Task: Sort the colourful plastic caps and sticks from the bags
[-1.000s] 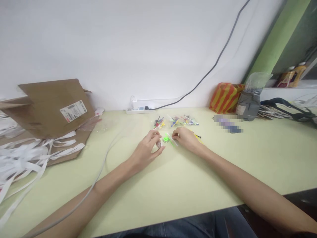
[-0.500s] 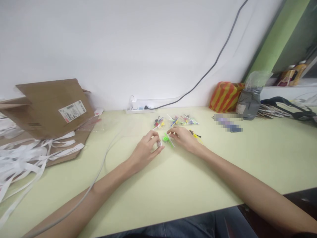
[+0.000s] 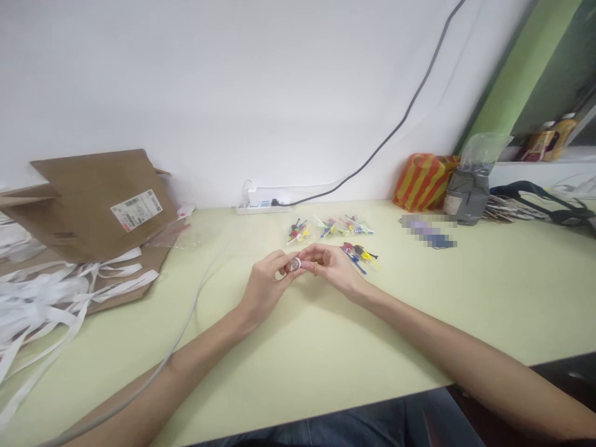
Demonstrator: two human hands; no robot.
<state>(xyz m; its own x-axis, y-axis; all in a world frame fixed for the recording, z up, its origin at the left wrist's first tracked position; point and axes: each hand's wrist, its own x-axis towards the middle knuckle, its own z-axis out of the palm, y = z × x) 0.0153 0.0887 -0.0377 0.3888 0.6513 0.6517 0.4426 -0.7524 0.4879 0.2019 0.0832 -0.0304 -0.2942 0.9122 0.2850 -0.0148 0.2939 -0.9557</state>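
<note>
My left hand and my right hand meet above the pale green table, fingertips together. Between them they pinch a small round grey piece. The fingers of both hands are curled closed around it. Just behind the right hand lie small colourful parts in clear bags, and two more bags of coloured parts sit farther back. The green piece seen earlier is hidden from view.
A brown cardboard box and a heap of white strips fill the left side. A grey cable runs across the table. A white power strip sits at the wall. A striped bag and grey pouch stand at the right.
Both hands have lifted off the table and come together; the right hand moved left to meet the left hand. The green piece that lay between them is no longer visible.
</note>
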